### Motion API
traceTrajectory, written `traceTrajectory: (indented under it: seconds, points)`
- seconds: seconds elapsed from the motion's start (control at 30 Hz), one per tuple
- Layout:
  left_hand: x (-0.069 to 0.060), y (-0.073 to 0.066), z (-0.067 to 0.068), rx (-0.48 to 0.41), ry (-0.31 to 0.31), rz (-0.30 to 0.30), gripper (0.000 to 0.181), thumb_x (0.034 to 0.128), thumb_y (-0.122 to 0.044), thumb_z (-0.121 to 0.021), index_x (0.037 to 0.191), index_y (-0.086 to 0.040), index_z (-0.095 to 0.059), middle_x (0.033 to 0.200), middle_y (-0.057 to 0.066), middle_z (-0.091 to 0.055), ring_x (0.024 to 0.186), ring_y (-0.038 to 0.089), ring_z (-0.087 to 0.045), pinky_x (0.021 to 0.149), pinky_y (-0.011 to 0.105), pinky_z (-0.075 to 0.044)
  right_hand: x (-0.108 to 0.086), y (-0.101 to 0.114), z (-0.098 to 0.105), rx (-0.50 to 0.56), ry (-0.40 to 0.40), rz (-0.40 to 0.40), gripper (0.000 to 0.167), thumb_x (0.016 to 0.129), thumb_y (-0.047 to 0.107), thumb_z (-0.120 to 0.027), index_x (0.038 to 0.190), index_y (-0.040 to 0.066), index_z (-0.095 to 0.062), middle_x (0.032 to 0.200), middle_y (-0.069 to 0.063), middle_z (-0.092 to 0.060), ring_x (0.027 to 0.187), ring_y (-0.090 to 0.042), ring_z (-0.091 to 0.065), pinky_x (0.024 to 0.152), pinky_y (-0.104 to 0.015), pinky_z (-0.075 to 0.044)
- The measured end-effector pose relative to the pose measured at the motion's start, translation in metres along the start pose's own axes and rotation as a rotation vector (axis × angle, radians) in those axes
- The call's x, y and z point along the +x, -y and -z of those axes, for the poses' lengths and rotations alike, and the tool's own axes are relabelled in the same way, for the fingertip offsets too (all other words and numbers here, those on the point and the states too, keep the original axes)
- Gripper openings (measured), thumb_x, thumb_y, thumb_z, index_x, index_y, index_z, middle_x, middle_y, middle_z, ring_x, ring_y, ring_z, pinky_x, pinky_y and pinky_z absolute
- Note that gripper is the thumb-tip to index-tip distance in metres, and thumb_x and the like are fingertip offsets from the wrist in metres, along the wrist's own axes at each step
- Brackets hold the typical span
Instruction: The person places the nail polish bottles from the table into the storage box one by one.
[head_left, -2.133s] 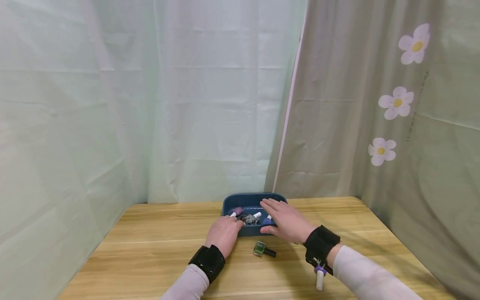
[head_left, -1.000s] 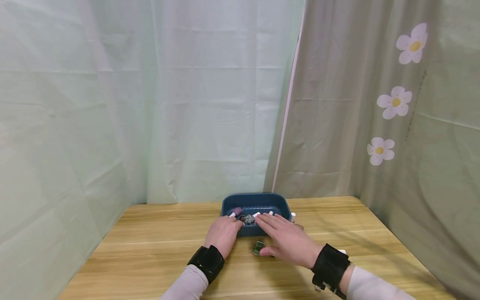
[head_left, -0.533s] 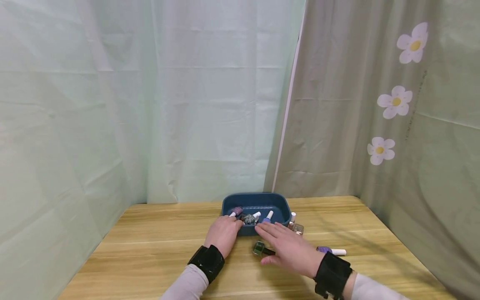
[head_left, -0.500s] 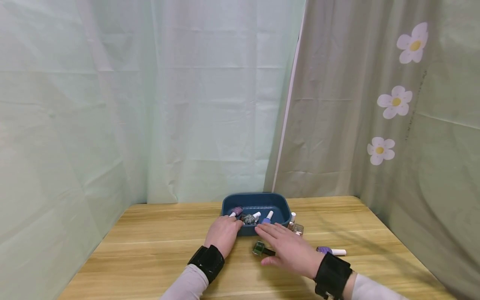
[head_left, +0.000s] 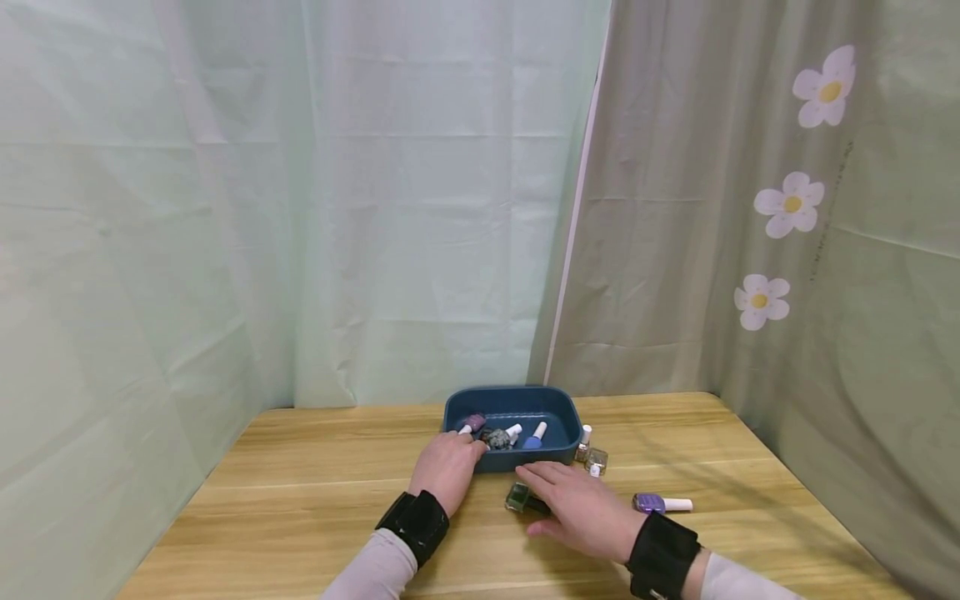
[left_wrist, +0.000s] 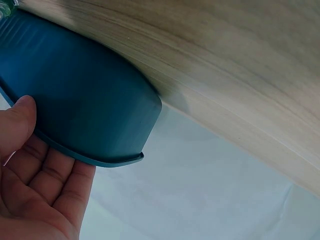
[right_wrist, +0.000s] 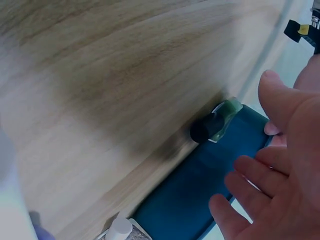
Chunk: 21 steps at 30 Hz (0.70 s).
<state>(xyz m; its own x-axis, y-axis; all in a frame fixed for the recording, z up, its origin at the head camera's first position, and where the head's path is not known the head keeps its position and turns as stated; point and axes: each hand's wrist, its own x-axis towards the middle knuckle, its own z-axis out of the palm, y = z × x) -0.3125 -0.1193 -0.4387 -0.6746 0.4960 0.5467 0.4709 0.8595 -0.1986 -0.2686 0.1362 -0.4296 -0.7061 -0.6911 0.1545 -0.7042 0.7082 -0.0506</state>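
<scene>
Pale fabric curtains (head_left: 420, 208) hang behind a wood-grain surface (head_left: 322, 500) bearing a dark blue, rounded, plastic-looking bin (head_left: 498, 462). Left hand (head_left: 447, 467): thumb and fingers pinch the bin's near rim toward its left end. Right hand (head_left: 581, 510): fingers extended and slightly parted, nothing held, poised beside the black cap (head_left: 537, 504) of a green, squarish, glass-looking bottle (head_left: 517, 497), which lies on its side just in front of the bin; contact could not be confirmed. Assessment: the bottle should prove light and rigid, its smooth body liable to slip and probably to crack if dropped. Recommended hold is across opposite faces of the body; lifting by the narrow cap may let it swing. The bin appears stiff but light enough to slide, so a rim hold is judged sound.
</scene>
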Motion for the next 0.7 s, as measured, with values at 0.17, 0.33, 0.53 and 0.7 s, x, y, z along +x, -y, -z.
traceTrajectory:
  seconds: [0.17, 0.33, 0.53, 0.7]
  points:
    - [0.0000, -0.0003, 0.0012, 0.000, 0.006, 0.003, 0.019, 0.0940, 0.001, -0.076, 0.098, -0.016, -0.084, 0.083, 0.000, -0.071, 0.080, 0.020, -0.068, 0.079, 0.036, -0.059, 0.0013, 0.0006, 0.0000, 0.007, 0.003, -0.012, 0.069, 0.101, 0.044, -0.082, 0.156, 0.010, -0.060, 0.149, -0.005, -0.066, 0.137, -0.022, -0.062, 0.111, -0.051, -0.054]
    - [-0.0002, -0.0006, 0.0021, 0.005, 0.007, 0.001, 0.020, 0.0939, 0.002, -0.076, 0.098, -0.016, -0.084, 0.082, 0.000, -0.071, 0.080, 0.020, -0.068, 0.079, 0.035, -0.058, 0.0026, 0.0014, -0.0010, -0.033, -0.038, 0.000, 0.058, 0.097, 0.038, -0.087, 0.144, 0.007, -0.070, 0.128, -0.002, -0.072, 0.116, -0.017, -0.068, 0.101, -0.043, -0.059]
    - [-0.0006, -0.0006, 0.0018, 0.008, 0.008, 0.001, 0.022, 0.0932, 0.003, -0.077, 0.098, -0.017, -0.083, 0.082, -0.002, -0.071, 0.080, 0.019, -0.067, 0.079, 0.034, -0.058, 0.0044, -0.0010, -0.0042, -0.078, -0.063, -0.022, 0.034, 0.094, 0.032, -0.091, 0.119, 0.012, -0.079, 0.097, 0.006, -0.067, 0.087, -0.010, -0.060, 0.079, -0.035, -0.057]
    - [-0.0010, -0.0009, 0.0018, 0.000, 0.013, 0.008, 0.023, 0.0935, 0.004, -0.076, 0.099, -0.017, -0.084, 0.083, -0.002, -0.071, 0.081, 0.019, -0.067, 0.081, 0.035, -0.059, 0.0076, -0.0038, -0.0073, -0.094, -0.054, -0.038, 0.023, 0.093, 0.031, -0.091, 0.105, 0.015, -0.080, 0.089, 0.008, -0.064, 0.079, -0.008, -0.057, 0.072, -0.034, -0.055]
